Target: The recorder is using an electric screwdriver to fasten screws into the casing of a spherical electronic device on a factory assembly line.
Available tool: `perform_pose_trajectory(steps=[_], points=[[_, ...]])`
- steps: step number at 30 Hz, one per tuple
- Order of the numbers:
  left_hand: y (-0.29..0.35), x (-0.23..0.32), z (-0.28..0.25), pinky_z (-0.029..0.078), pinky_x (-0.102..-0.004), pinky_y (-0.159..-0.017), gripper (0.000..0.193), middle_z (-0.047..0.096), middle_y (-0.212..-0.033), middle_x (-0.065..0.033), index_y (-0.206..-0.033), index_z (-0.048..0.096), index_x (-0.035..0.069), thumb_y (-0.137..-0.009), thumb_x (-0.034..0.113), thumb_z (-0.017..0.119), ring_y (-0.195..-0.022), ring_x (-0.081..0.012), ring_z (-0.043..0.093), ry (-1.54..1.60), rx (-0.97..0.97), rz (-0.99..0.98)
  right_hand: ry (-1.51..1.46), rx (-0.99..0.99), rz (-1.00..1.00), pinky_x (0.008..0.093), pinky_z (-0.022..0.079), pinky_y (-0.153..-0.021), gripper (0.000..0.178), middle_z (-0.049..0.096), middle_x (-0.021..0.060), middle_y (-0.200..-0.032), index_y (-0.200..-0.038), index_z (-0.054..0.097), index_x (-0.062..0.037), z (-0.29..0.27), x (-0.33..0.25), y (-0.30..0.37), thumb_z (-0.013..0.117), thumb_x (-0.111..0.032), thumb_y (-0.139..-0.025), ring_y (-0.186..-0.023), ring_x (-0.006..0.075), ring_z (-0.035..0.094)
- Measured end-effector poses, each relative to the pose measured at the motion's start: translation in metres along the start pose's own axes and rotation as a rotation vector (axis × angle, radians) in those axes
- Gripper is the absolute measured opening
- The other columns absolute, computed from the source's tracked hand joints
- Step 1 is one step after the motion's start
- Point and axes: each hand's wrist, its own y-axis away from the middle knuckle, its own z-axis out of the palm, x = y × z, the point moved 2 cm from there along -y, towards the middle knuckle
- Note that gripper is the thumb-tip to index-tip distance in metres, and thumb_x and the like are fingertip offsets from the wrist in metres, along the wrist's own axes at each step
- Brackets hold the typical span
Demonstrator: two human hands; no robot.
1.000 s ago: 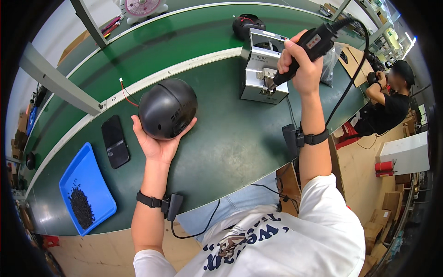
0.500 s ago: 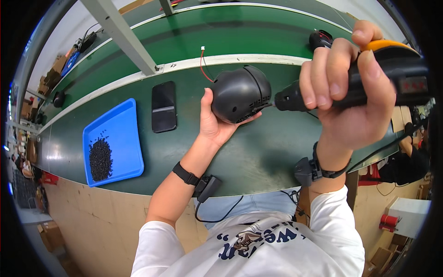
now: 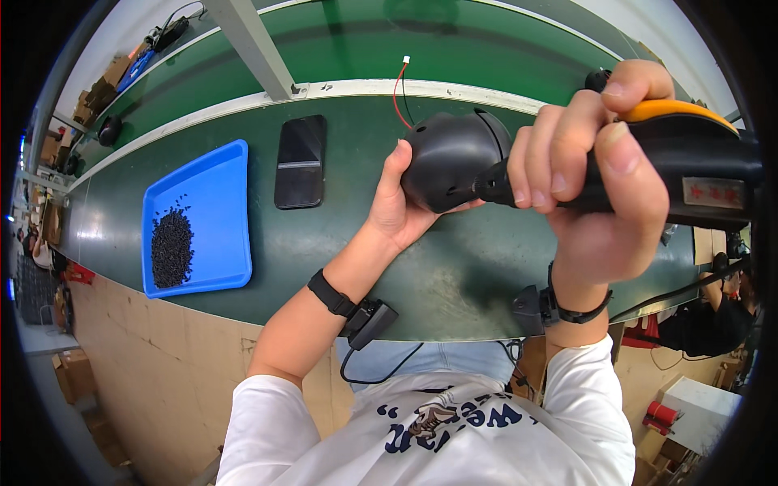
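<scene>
My left hand (image 3: 397,212) is closed round a rounded black plastic housing (image 3: 454,158), with the thumb up its left side and the fingers underneath. Red and black wires (image 3: 397,93) rise from the housing's back to a small white plug (image 3: 406,59). In my right hand (image 3: 596,186) lies a black electric screwdriver (image 3: 697,166) with an orange strip on top, the fingers wrapped over its body. Its narrow bit points left and meets the lower face of the housing at a small hole. The screwdriver's nose hides the housing's right edge, so a screw cannot be made out.
A blue tray (image 3: 219,235) at the left holds a heap of small black screws (image 3: 172,247). Right of it a black phone (image 3: 300,162) lies on the green bench (image 3: 389,300). A white rail (image 3: 348,87) and grey post (image 3: 251,49) stand behind. Another person (image 3: 713,316) is at the far right.
The screwdriver bit has moved from the slotted right edge of the housing to the hole in its lower face. The housing has turned slightly, and the whole view has shifted.
</scene>
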Motion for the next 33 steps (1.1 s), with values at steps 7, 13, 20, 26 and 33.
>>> perform_pose_trajectory(steps=[7,13,20,26,33], points=[[0.003,0.0,0.0,0.036,-0.0661,-0.109,0.097,0.041,-0.15,-0.0158,-0.149,0.034,0.008,-0.082,0.073,0.059,-0.138,-0.0339,0.042,-0.005,-0.047,-0.037,0.035,0.08,0.066,0.0318,0.044,-0.048,0.024,0.047,0.0067,-0.063,-0.115,0.039,-0.0044,0.019,0.004,-0.007,0.048,-0.013,-0.095,-0.049,0.0154,0.045],[0.003,-0.004,0.003,0.039,-0.0661,-0.107,0.1,0.043,-0.148,-0.0157,-0.148,0.034,0.008,-0.078,0.075,0.061,-0.136,-0.0338,0.044,-0.007,0.0,-0.025,0.086,-0.039,-0.042,0.0306,0.042,-0.045,0.022,0.046,0.0061,-0.062,-0.112,0.04,-0.0048,-0.002,0.02,0.001,0.05,-0.013,-0.095,-0.046,0.0137,0.042],[0.007,-0.006,0.004,0.044,-0.065,-0.101,0.098,0.044,-0.147,-0.0157,-0.148,0.036,0.01,-0.078,0.076,0.059,-0.132,-0.0345,0.048,0.013,-0.009,-0.071,0.02,0.107,0.15,0.0296,0.04,-0.043,0.02,0.044,0.0053,-0.061,-0.11,0.041,-0.0054,0.016,0.017,-0.006,0.052,-0.014,-0.096,-0.045,0.0127,0.04],[0.012,0.001,0.004,0.041,-0.0663,-0.102,0.098,0.044,-0.147,-0.0156,-0.148,0.036,0.011,-0.079,0.077,0.056,-0.133,-0.0352,0.047,-0.009,-0.049,-0.076,-0.004,0.023,0.087,0.0294,0.039,-0.043,0.019,0.044,0.0052,-0.061,-0.11,0.041,-0.0056,0.014,0.025,-0.004,0.052,-0.013,-0.096,-0.045,0.0126,0.039],[0.004,-0.009,0.011,0.055,-0.054,-0.092,0.09,0.058,-0.131,-0.0155,-0.141,0.045,0.011,-0.078,0.073,0.061,-0.114,-0.0316,0.063,0.02,0.011,-0.098,-0.019,0.066,0.064,0.0311,0.04,-0.043,0.02,0.045,0.0062,-0.06,-0.11,0.041,-0.0047,0.011,0.01,-0.002,0.052,-0.009,-0.094,-0.044,0.0144,0.04]])
